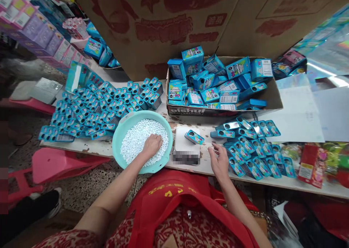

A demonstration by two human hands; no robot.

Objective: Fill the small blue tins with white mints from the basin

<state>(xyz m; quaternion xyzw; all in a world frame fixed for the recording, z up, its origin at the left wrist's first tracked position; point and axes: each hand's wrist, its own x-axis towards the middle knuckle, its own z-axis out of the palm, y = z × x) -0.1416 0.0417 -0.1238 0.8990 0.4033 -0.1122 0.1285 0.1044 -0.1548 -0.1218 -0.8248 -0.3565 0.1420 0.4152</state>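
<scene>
My left hand (152, 145) rests in a teal bowl (120, 131) full of small white candies (136, 137), fingers curled down into them. A small white scale (185, 144) stands just right of the bowl, with one small blue box (194, 136) lying on its platform. My right hand (219, 160) hovers over the table edge to the right of the scale, fingers apart and holding nothing. Beside it lie rows of small blue boxes (252, 148) with round holes.
A large spread of the same blue boxes (100, 104) covers the table's left. A cardboard tray (272, 95) of bigger blue cartons stands behind the scale. White sheets (300, 117) and candy packets (313, 164) lie right. Pink stools (54, 164) stand on the floor left.
</scene>
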